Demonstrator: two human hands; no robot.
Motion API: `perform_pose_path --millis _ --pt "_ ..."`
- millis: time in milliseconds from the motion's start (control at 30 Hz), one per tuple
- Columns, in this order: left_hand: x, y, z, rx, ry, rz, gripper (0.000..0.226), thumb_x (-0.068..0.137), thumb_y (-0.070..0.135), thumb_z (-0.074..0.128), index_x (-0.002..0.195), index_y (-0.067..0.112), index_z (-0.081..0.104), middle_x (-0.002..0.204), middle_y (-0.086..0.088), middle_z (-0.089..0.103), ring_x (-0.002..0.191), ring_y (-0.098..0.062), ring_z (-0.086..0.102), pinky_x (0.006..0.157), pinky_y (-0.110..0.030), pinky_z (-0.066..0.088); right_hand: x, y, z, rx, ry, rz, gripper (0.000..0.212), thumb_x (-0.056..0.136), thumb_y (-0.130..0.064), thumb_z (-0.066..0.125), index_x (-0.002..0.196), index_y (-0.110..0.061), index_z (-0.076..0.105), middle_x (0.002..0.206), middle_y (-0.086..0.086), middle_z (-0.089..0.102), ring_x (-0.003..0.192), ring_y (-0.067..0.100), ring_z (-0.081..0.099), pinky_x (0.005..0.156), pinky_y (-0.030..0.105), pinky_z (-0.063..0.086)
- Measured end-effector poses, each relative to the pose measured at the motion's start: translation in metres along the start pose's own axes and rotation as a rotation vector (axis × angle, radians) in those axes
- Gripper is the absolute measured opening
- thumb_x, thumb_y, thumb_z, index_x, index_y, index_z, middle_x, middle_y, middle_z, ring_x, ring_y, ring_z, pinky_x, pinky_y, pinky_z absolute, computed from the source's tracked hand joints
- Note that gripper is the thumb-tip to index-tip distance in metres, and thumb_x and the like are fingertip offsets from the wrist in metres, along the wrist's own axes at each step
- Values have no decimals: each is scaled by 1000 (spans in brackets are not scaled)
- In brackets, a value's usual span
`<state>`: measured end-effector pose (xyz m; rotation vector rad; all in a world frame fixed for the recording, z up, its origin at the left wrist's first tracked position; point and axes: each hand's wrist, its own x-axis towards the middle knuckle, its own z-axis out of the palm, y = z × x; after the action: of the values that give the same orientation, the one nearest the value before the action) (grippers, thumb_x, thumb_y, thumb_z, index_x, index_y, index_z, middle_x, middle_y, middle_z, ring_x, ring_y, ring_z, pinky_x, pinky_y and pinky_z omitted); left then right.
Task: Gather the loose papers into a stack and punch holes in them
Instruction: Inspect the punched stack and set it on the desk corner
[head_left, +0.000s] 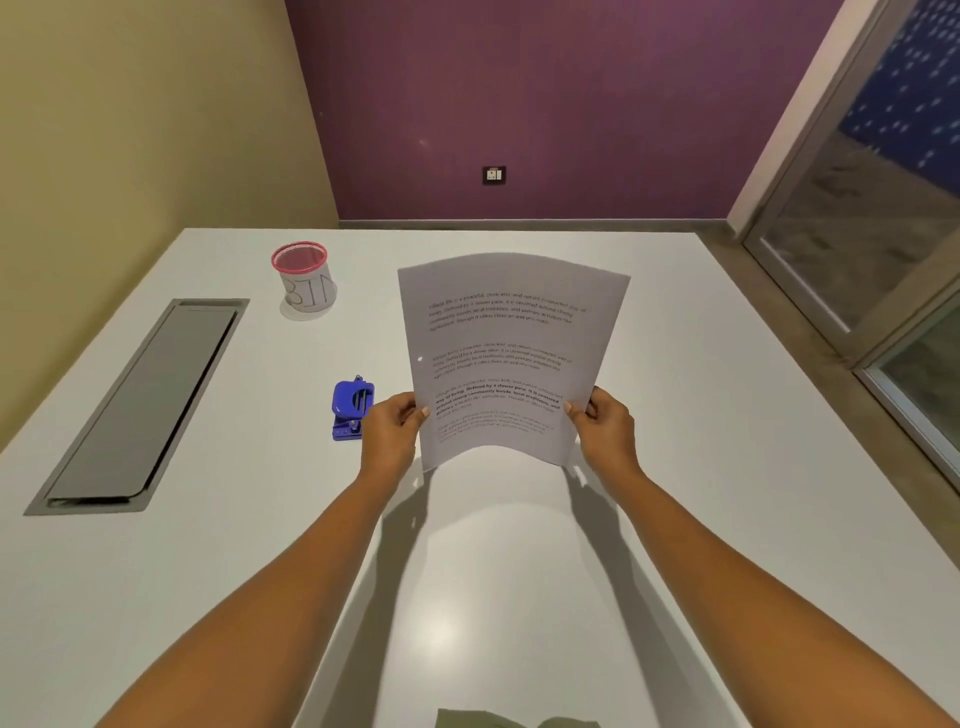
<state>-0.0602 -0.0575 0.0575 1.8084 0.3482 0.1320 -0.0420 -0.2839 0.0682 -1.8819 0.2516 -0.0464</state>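
Observation:
I hold a stack of printed white papers (511, 353) upright above the white table (701, 467), bowed slightly toward me. A small punched hole shows near the sheets' left edge. My left hand (389, 431) pinches the lower left edge, and my right hand (605, 426) pinches the lower right edge. A small blue hole punch (350, 410) lies on the table just left of my left hand, partly hidden behind it.
A pink-rimmed mesh cup labelled "BIN" (304, 275) stands at the back left. A grey cable hatch (145, 400) is set into the table on the left. The table's right edge drops to a floor beside a glass door (883, 234).

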Motion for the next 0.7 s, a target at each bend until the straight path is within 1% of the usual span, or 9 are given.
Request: perform_pose_path --millis 100,200,300,333,400,467,567,633,700 --pt "-3 -13 3 86 -60 -100 22 89 2 53 108 -2 64 105 -15 68 93 -26 61 92 -42 50 -4 12 6 -155 -48 97 29 93 -4 47 121 -4 54 123 13 60 111 28 55 84 27 41" --pt "-4 -18 4 100 -61 -138 24 89 3 53 110 -4 63 106 -18 67 100 -34 62 93 -48 49 -6 18 11 -301 -49 158 28 94 -5 41 119 -1 55 120 17 60 104 31 56 79 32 44" --pt "0 -16 3 56 -65 -130 24 89 2 53 112 -1 60 110 -15 67 97 -32 64 90 -46 52 -3 16 12 -316 18 172 24 93 -4 41 107 1 59 109 19 63 91 33 55 77 39 46" --pt "2 -15 3 39 -67 -125 22 89 2 53 110 1 60 106 -15 67 91 -29 64 87 -45 53 -1 16 12 -314 36 159 22 92 -4 42 103 1 60 106 19 63 86 30 53 74 36 44" --pt "5 -14 3 15 -54 -127 8 87 1 57 94 4 60 89 -16 67 75 -26 61 81 -44 55 1 14 10 -302 63 129 17 92 -4 43 95 1 59 98 17 62 80 25 50 66 29 39" --pt "9 -12 3 -13 -30 -155 4 83 0 62 82 2 59 78 -14 65 72 -27 59 80 -46 54 3 12 7 -279 95 114 13 93 -4 44 89 -3 56 90 11 58 79 23 50 62 24 38" --pt "15 -9 8 -64 -23 -196 13 79 -3 66 91 -9 64 83 -16 67 75 -29 61 81 -45 55 8 12 1 -253 141 108 17 92 -2 45 99 0 60 90 6 56 82 22 50 70 24 37" --pt "21 -6 15 -69 -24 -210 16 79 -3 66 94 -9 65 85 -18 67 75 -29 60 81 -44 55 15 14 -3 -251 145 109 19 91 -1 45 102 2 60 90 6 56 82 21 50 72 24 36" --pt "27 -3 25 -68 -21 -217 12 78 -4 67 89 -7 65 85 -17 66 71 -27 61 74 -37 57 25 16 -8 -251 150 113 18 91 -1 46 101 3 61 88 7 56 81 21 49 71 24 36"
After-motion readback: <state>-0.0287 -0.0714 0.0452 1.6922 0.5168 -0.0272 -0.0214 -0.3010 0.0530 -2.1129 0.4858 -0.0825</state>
